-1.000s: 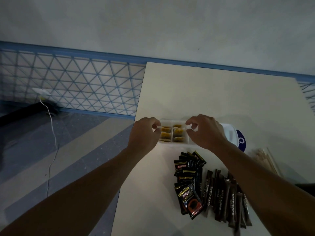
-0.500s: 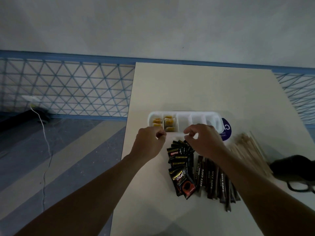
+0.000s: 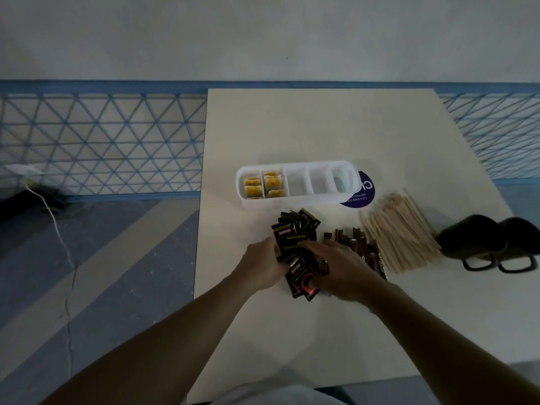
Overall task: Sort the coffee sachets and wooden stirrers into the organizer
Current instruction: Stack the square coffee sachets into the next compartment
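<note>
**Both hands on the black sachets, organizer just beyond**

A pale wall fills the top of the frame, with a blue mesh fence [image 3: 102,141] below it and a striped floor at lower left, crossed by a white cable [image 3: 58,229]. The cream surface [image 3: 321,127] takes up the centre and right. Its near right corner is cut off.

At right centre lies a loose heap of wooden stirrers [image 3: 400,232]. Further right, two black mugs [image 3: 473,238] lie on their sides, one cut by the frame edge.

The white organizer [image 3: 298,197] sits above centre. Its two left compartments hold yellow sachets [image 3: 252,182], and its right end covers part of a purple round label [image 3: 361,197].

Below it, the left hand [image 3: 261,267] curls its grip round the left edge of the black coffee sachets [image 3: 295,229], fingertips hidden. The right hand [image 3: 342,267] lies over the pile. Whether its grip closes on any sachet cannot be told. It also hides part of the brown stick sachets [image 3: 356,244] beside the stirrers.
</note>
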A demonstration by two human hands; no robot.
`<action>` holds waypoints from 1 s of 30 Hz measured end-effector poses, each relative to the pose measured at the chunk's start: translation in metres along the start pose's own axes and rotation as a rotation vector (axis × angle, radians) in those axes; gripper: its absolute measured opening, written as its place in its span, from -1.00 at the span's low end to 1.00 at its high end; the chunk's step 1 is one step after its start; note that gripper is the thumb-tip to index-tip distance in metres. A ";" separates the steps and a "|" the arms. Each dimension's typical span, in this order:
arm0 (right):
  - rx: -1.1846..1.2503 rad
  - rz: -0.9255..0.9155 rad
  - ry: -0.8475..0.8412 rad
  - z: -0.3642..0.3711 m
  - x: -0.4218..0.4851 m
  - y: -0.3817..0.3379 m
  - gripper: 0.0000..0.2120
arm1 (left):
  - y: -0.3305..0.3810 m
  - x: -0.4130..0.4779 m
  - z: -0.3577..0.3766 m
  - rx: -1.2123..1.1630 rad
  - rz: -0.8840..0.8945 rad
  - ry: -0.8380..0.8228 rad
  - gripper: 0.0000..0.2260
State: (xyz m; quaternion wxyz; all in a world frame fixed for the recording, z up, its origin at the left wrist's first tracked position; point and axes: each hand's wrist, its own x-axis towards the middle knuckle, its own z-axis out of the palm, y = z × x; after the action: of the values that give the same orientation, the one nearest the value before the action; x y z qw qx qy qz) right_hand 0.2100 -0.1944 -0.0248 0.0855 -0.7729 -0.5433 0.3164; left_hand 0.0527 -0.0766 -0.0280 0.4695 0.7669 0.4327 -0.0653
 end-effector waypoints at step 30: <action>-0.134 0.080 0.079 0.036 0.014 -0.030 -0.41 | -0.020 -0.006 0.029 -0.083 0.105 0.115 -0.68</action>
State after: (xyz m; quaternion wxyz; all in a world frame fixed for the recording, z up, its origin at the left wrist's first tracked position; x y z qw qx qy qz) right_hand 0.1679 -0.1777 -0.0443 0.0423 -0.8099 -0.5282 0.2515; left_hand 0.0433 -0.0989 -0.0540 0.4780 0.7710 0.4203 0.0216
